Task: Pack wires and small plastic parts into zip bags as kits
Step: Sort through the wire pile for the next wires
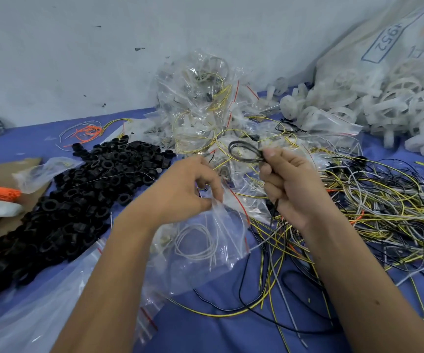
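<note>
Left hand [188, 187] pinching zip bag [205, 240] mouth; right hand [287, 184] gripping coiled black wire [244, 150] just beside. Risk: coil springing loose, snagging the mouth.

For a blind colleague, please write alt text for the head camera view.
A person's left hand holds a clear zip bag containing white wire, while the right hand pinches a coiled black wire above it. Around them on blue cloth lie black plastic rings, loose wires and filled bags.
</note>
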### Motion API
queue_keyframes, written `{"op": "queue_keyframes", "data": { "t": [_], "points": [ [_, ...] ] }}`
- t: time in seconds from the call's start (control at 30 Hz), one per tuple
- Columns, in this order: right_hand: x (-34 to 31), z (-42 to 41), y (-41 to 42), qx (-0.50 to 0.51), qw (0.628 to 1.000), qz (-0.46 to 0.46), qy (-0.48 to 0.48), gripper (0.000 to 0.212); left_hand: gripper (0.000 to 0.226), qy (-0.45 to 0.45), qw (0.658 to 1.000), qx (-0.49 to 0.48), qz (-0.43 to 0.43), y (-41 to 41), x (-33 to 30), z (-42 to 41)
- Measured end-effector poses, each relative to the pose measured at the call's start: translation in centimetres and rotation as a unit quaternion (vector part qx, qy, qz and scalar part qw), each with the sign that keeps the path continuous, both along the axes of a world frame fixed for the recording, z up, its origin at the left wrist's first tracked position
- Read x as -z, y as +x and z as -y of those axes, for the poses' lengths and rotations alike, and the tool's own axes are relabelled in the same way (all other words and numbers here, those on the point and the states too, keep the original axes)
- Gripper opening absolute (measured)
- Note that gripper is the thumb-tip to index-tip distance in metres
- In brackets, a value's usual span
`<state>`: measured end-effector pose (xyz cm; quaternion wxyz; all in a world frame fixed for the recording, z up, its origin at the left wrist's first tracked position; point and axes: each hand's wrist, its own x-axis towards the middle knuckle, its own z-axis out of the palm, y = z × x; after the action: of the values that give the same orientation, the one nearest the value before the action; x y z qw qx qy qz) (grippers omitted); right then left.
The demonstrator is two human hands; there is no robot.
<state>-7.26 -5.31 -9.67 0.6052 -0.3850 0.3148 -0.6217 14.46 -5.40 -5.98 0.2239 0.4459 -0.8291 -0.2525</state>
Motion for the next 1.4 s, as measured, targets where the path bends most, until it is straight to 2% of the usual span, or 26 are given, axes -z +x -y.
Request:
{"op": "queue_keyframes", "data": {
  "t": [0.13,0.2,0.23,0.27,0.3,0.37,0.4,0.47,0.53,0.63,0.77,0.93,1.07,1.23,1.4],
  "points": [
    [0.0,-0.4,0.5,-0.023,0.989,-0.143,-0.031,0.026,0.028,0.001,0.999,-0.016,-0.038,0.9,-0.6,-0.1],
    [-0.1,-0.5,0.7,-0.015,0.989,-0.147,-0.029,0.023,0.025,0.001,0.999,-0.021,-0.037,0.9,-0.6,-0.2],
    [-0.3,-0.6,0.7,-0.016,0.993,-0.112,-0.024,0.021,0.026,0.001,0.999,-0.025,-0.042,0.8,-0.6,-0.2],
    [-0.5,-0.6,0.5,-0.022,0.999,-0.036,-0.014,0.018,0.027,-0.001,0.998,-0.031,-0.048,0.8,-0.5,-0.2],
    [-0.7,-0.5,0.2,-0.037,0.996,0.082,-0.002,0.016,0.028,-0.004,0.998,-0.035,-0.054,0.7,-0.5,-0.1],
    [-1.1,-0.5,-0.4,-0.071,0.937,0.341,0.007,0.018,0.029,-0.007,0.998,-0.034,-0.055,0.7,-0.4,0.0],
    [-1.1,-0.4,-0.6,-0.077,0.904,0.421,0.006,0.022,0.030,-0.005,0.998,-0.029,-0.051,0.6,-0.3,0.0],
    [-1.1,-0.4,-0.4,-0.062,0.881,0.468,0.011,0.034,0.031,0.013,0.999,-0.021,-0.044,0.4,0.0,0.0],
    [-0.8,-0.3,0.5,-0.029,0.893,0.448,0.033,0.038,0.032,0.035,0.999,-0.016,-0.035,0.1,0.3,-0.1],
    [-0.3,-0.1,1.8,0.016,0.913,0.403,0.058,0.031,0.030,0.061,0.998,-0.002,-0.020,-0.2,0.6,-0.2],
    [0.5,0.3,2.3,0.039,0.914,0.400,0.060,0.031,0.027,0.080,0.997,0.017,-0.006,-0.2,0.6,-0.2],
    [1.1,0.7,2.6,0.079,0.930,0.353,0.058,0.028,0.029,0.082,0.996,0.007,-0.035,-0.2,0.4,-0.2],
    [1.4,0.5,3.2,0.090,0.955,0.281,0.029,0.026,0.035,0.051,0.996,-0.036,-0.063,0.0,0.1,-0.2],
    [1.4,0.2,4.1,0.105,0.990,0.080,-0.044,0.026,0.037,-0.013,0.989,-0.104,-0.108,0.4,-0.3,0.1],
    [1.8,0.2,3.8,0.147,0.979,-0.134,-0.054,0.026,0.035,-0.033,0.983,-0.115,-0.140,0.9,-0.7,0.0]
  ]
}}
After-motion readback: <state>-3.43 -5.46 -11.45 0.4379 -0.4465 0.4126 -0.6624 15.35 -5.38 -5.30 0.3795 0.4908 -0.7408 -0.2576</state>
